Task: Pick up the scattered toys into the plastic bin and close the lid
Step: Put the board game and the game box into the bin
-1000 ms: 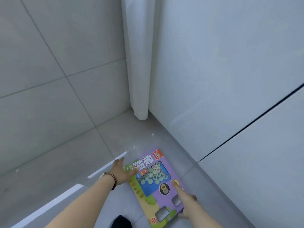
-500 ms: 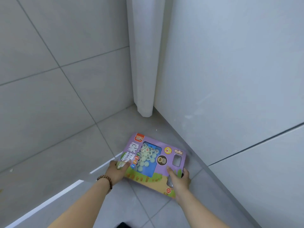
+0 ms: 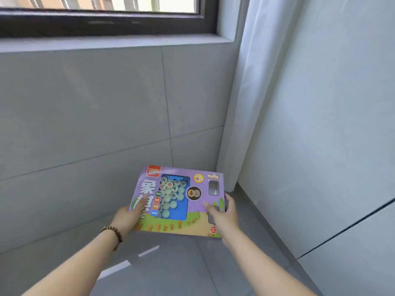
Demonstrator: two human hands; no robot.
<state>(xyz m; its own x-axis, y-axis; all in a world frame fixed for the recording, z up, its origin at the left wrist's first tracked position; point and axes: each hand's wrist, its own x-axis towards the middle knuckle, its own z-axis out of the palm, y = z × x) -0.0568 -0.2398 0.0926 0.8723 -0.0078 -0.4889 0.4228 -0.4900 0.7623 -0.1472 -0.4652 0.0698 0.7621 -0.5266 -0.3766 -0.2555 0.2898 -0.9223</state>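
A flat purple chess-set box (image 3: 192,210), with a blue window full of pale round pieces, is held up off the floor in front of me. My left hand (image 3: 128,216) grips its left edge, thumb lying across the printed front. My right hand (image 3: 222,212) grips the right edge, thumb on the front and fingers curled behind. A beaded bracelet (image 3: 112,231) sits on my left wrist. The plastic bin is not in view.
A grey tiled wall (image 3: 85,114) stands straight ahead under a dark-framed window (image 3: 106,20). A white curtain (image 3: 245,103) hangs in the corner. White cabinet panels (image 3: 331,135) run along the right. Grey floor tiles (image 3: 175,270) lie below.
Both hands took hold of the box on the floor by the cabinet and lifted it. It turned level in front of me, and my view tilted up to the window.
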